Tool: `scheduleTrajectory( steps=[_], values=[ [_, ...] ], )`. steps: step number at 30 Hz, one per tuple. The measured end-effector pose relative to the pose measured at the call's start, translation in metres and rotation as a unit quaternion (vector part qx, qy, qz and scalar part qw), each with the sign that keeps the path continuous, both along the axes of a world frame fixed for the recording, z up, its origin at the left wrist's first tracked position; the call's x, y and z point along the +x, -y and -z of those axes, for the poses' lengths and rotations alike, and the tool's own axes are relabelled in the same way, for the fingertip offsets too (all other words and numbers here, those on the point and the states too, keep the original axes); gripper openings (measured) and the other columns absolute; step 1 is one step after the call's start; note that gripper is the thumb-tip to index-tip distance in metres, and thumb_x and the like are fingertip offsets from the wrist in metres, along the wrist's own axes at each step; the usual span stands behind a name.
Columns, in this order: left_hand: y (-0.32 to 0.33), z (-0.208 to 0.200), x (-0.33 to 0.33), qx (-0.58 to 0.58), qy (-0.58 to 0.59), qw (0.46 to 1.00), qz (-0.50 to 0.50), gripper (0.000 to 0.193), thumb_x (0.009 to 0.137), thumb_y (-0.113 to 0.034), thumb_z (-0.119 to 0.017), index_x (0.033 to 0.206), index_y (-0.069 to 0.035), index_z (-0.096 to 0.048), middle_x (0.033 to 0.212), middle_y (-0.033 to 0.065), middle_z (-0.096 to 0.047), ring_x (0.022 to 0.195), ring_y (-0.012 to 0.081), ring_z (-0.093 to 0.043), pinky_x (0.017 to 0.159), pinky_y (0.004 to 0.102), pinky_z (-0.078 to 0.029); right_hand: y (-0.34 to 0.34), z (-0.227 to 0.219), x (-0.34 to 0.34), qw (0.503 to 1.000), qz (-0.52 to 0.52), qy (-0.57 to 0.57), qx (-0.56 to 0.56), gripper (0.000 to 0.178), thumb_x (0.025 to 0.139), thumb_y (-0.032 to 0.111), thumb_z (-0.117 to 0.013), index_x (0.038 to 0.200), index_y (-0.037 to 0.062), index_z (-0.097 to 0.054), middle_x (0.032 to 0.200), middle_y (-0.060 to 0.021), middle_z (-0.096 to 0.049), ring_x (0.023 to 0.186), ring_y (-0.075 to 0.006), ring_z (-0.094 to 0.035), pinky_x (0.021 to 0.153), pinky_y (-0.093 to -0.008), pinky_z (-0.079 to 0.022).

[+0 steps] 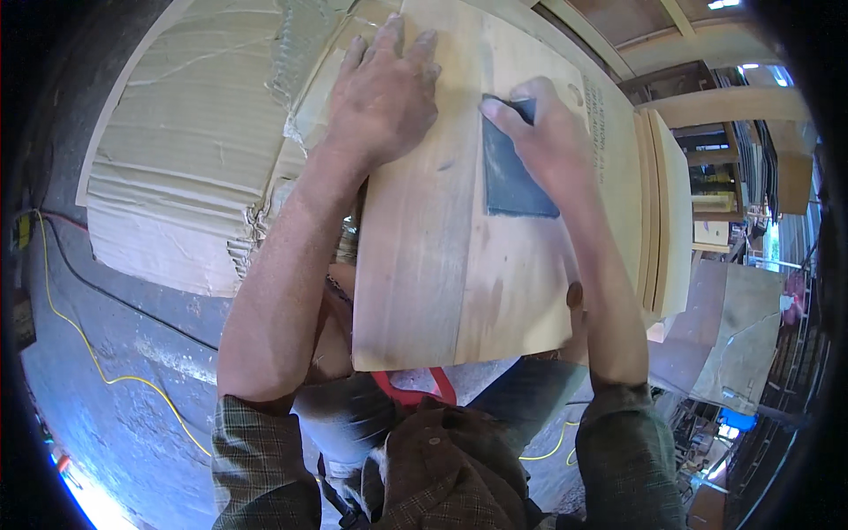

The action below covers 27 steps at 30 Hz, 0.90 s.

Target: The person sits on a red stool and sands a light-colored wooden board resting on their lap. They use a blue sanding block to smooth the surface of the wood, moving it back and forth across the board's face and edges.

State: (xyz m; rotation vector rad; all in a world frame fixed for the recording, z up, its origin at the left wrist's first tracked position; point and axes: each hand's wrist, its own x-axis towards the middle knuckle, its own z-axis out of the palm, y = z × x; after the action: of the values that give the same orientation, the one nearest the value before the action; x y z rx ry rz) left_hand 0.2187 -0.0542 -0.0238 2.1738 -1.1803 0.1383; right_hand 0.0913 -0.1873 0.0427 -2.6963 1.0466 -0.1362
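A pale wooden board (415, 256), with a seam and printed marks on its right part, lies in front of me. My left hand (382, 99) rests flat on its far left edge, fingers stretched out and holding nothing. On the board's right half, my right hand (549, 132) grips a dark grey sheet of sandpaper (517, 181), thumb on top. The sheet lies against the wood, and its upper right part is hidden under the hand.
Cardboard (177, 168) with torn edges is at the left of the board. More wooden boards (664, 212) stand close on the right. A yellow cord (132, 379) and a dark cable (132, 306) cross the grey floor. Something red (415, 393) shows below the board's near edge.
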Motion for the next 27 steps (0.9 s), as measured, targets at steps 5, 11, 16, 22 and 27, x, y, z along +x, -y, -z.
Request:
scheduleTrajectory(
  steps=[5, 11, 16, 22, 27],
  values=[
    [0.005, -0.006, -0.004, -0.001, 0.000, 1.000, 0.007, 0.046, 0.099, -0.027, -0.044, 0.142, -0.011, -0.045, 0.148, 0.0251, -0.036, 0.139, 0.0354, -0.033, 0.117, 0.0448, -0.023, 0.064, 0.010, 0.047, 0.999, -0.012, 0.044, -0.012, 0.058, 0.080, 0.052, -0.070, 0.097, -0.0026, -0.067, 0.095, -0.0175, -0.070, 0.088, -0.0270, -0.067, 0.079, -0.0380, -0.050],
    [0.005, -0.001, -0.001, -0.023, -0.005, 1.000, 0.011, 0.046, 0.098, -0.029, -0.045, 0.140, -0.009, -0.046, 0.147, 0.0253, -0.036, 0.139, 0.0334, -0.034, 0.117, 0.0463, -0.022, 0.094, 0.016, 0.082, 0.996, 0.026, 0.025, -0.076, 0.060, 0.080, 0.057, -0.068, 0.099, -0.0005, -0.066, 0.096, -0.0194, -0.070, 0.089, -0.0311, -0.067, 0.081, -0.0413, -0.049],
    [0.003, -0.004, -0.002, 0.024, -0.009, 1.000, 0.006, 0.047, 0.101, -0.028, -0.042, 0.145, -0.012, -0.041, 0.150, 0.0240, -0.033, 0.141, 0.0355, -0.031, 0.118, 0.0451, -0.020, 0.004, -0.010, 0.008, 0.999, 0.039, -0.033, 0.004, 0.064, 0.079, 0.056, -0.069, 0.111, 0.0012, -0.060, 0.106, -0.0188, -0.069, 0.105, -0.0337, -0.064, 0.088, -0.0463, -0.049],
    [0.006, -0.009, -0.006, 0.000, -0.021, 1.000, 0.017, 0.046, 0.101, -0.028, -0.041, 0.144, -0.013, -0.043, 0.150, 0.0243, -0.033, 0.140, 0.0357, -0.032, 0.117, 0.0447, -0.022, 0.067, -0.008, 0.060, 0.998, 0.020, -0.047, -0.048, 0.062, 0.082, 0.053, -0.067, 0.116, 0.0015, -0.057, 0.100, -0.0205, -0.069, 0.101, -0.0345, -0.066, 0.086, -0.0470, -0.049],
    [0.001, -0.003, 0.000, -0.020, -0.017, 1.000, 0.005, 0.045, 0.098, -0.028, -0.044, 0.140, -0.010, -0.047, 0.147, 0.0250, -0.037, 0.138, 0.0342, -0.036, 0.117, 0.0456, -0.022, 0.034, 0.002, 0.038, 0.997, 0.010, -0.011, -0.074, 0.063, 0.081, 0.056, -0.067, 0.114, 0.0032, -0.059, 0.097, -0.0199, -0.070, 0.097, -0.0356, -0.066, 0.083, -0.0466, -0.050]
  ],
)
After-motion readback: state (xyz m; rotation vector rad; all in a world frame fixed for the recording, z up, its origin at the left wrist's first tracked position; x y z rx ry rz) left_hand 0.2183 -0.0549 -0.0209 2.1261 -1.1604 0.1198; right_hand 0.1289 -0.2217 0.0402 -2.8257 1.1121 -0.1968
